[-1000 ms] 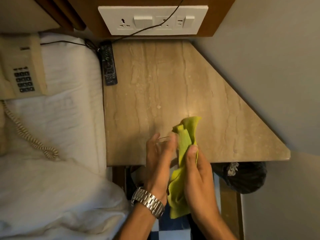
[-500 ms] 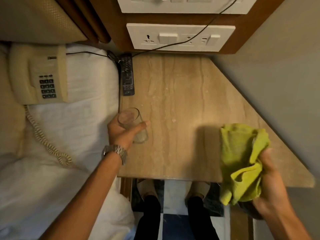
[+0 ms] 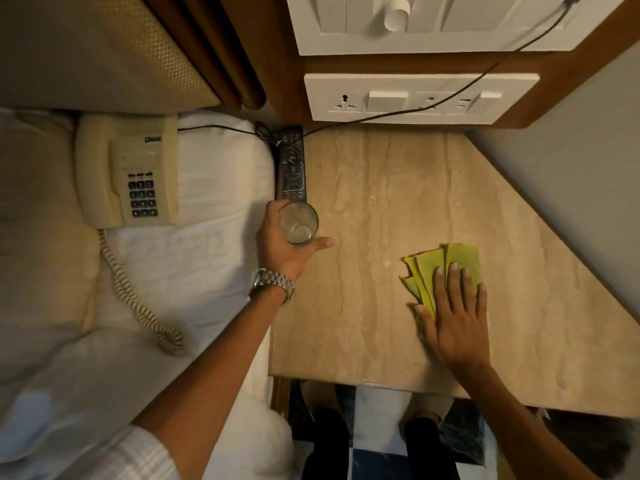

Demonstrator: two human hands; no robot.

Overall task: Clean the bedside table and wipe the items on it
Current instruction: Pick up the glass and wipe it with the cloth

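The bedside table (image 3: 374, 188) has a beige marble top. My left hand (image 3: 280, 244), with a metal watch on the wrist, grips a clear empty glass (image 3: 298, 223) upright at the table's left edge. A black remote (image 3: 292, 168) lies just behind the glass along that edge. My right hand (image 3: 453, 317) lies flat with fingers spread on a folded green cloth (image 3: 446, 268), pressing it onto the right part of the tabletop.
A cream telephone (image 3: 128, 171) with a coiled cord rests on the white bed (image 3: 207, 258) to the left. White socket panels (image 3: 419, 97) and a black cable sit on the wall behind. Grey wall borders the table's angled right side. A dark bin bag (image 3: 588, 441) sits below.
The right hand has come down from the table's front right corner and laid the cloth flat on the top. The left hand still holds the glass at the left edge.
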